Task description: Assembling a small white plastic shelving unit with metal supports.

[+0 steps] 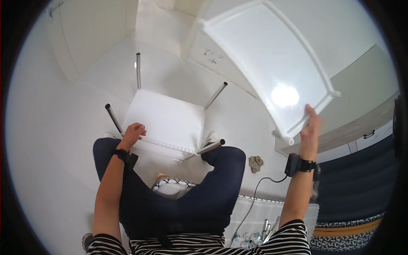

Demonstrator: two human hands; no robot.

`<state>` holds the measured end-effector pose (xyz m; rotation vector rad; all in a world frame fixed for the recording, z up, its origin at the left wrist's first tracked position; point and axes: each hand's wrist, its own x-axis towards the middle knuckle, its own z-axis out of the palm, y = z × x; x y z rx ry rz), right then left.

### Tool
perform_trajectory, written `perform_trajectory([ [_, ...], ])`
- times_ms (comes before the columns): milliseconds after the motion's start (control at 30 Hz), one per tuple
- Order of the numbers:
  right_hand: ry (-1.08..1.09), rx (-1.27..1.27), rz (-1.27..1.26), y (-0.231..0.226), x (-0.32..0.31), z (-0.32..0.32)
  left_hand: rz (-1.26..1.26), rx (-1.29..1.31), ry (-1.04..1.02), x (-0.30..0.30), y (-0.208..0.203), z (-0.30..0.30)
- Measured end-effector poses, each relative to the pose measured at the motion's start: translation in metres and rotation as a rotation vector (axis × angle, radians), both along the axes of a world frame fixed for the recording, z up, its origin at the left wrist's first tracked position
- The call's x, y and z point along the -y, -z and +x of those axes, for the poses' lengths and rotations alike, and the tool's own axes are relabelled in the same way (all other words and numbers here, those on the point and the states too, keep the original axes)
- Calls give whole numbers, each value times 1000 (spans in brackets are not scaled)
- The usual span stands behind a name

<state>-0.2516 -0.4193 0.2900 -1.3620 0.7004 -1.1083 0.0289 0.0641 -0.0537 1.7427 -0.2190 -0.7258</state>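
My right hand (311,125) grips a white plastic shelf panel (255,46) by its short near edge and holds it raised and tilted at the right. The panel has a raised rim and round sockets at its corners. Between my knees on the floor stands a rack with a white shelf (168,121) and shiny metal tube posts (216,95) rising from its corners. My left hand (135,132) hovers over the shelf's near left corner, beside a post (114,119). Its fingers are loosely bent and slightly apart, with nothing visible in them.
A crumpled brownish cloth (256,164) lies on the floor to the right. Metal tubes (265,229) and small clear-wrapped parts (250,240) rest on a pale surface beside me. A cable (255,195) runs to my right wrist. A cabinet with drawers (357,127) stands right; a door (89,38) is far left.
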Motion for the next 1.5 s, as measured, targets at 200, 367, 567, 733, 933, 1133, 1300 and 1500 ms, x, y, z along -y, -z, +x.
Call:
perform_trajectory([
  [200,-423,12,615,76,-78,46,-530,-78,-208,-20,-62,-10],
  [367,-609,-51,858,118,-113,73,-840,-57,13,-16,-89,-27],
  [567,-641,-110,867,141,-119,86,-938,50,177,14,-139,-47],
  [733,-657,-108,852,154,-122,85,-1000,12,144,20,-137,-45],
  [933,-594,-194,668,156,-132,79,-914,-20,-45,29,-146,-57],
  [1133,-664,15,691,151,-141,56,-985,-164,-69,22,-160,-65],
  [1300,-782,97,602,151,-167,16,-968,-155,-118,7,-157,-66],
  [1500,-1207,-88,328,166,-179,-25,-958,-195,-222,-7,-153,-70],
])
